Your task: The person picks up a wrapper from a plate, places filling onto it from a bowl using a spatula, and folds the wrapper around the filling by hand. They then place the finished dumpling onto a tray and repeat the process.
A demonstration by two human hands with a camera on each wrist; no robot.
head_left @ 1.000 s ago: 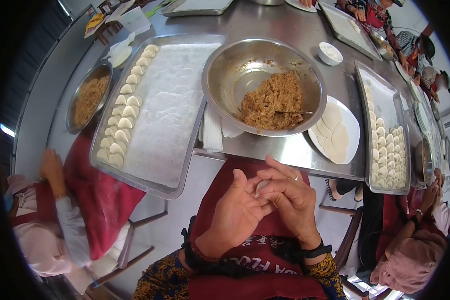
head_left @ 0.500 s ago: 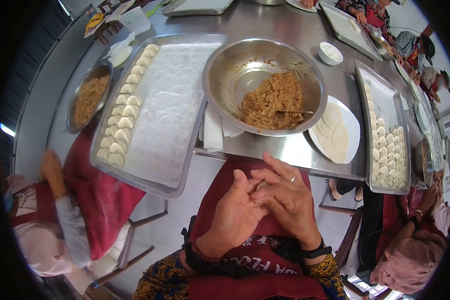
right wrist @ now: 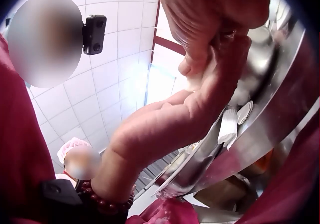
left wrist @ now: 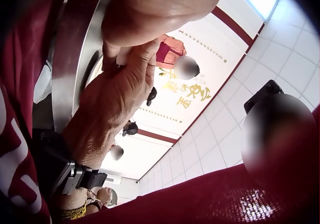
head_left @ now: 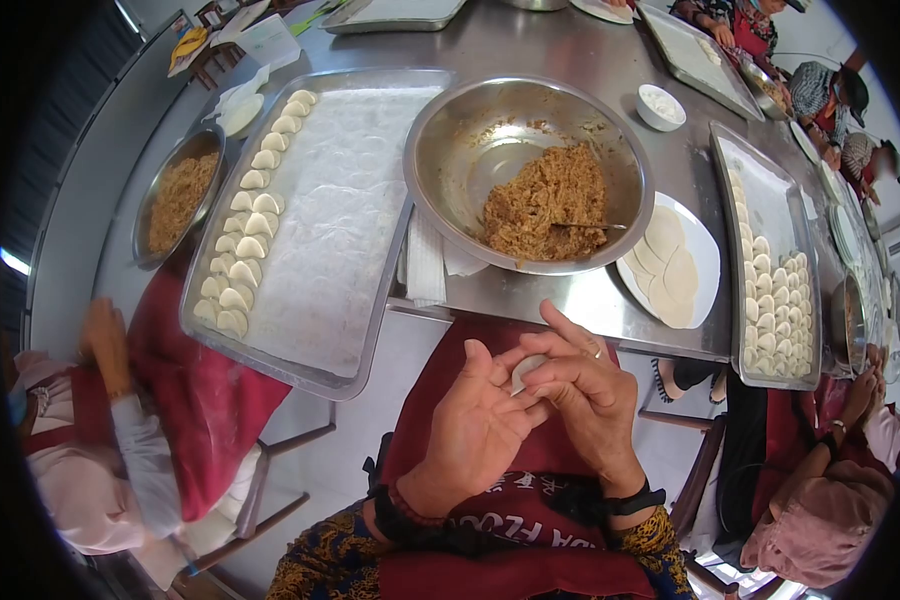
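Observation:
A small pale folded dough piece (head_left: 527, 372) is between the two hands above the apron. Palm up, the left hand (head_left: 473, 432) supports it with relaxed fingers, its thumb raised clear. From the other side the right hand (head_left: 592, 402) pinches the dough between thumb and curled fingers, its index finger extended upward. The right wrist view shows a bit of the dough (right wrist: 194, 82) between the left hand (right wrist: 155, 129) and right hand (right wrist: 210, 16). In the left wrist view, the right hand (left wrist: 107, 104) meets the left hand (left wrist: 160, 6); their fingertips are partly hidden.
Beyond the hands, a steel bowl (head_left: 430, 170) holds brown filling (head_left: 545, 200) and a utensil. A plate (head_left: 708, 265) of wrappers (head_left: 678, 285) is right of it. Trays of dumplings stand left (head_left: 320, 240) and right (head_left: 765, 190). People sit on both sides.
The right hand has shifted slightly right and its index finger has lifted. More of the dough piece shows between the hands than half a second ago. The left hand has barely moved.

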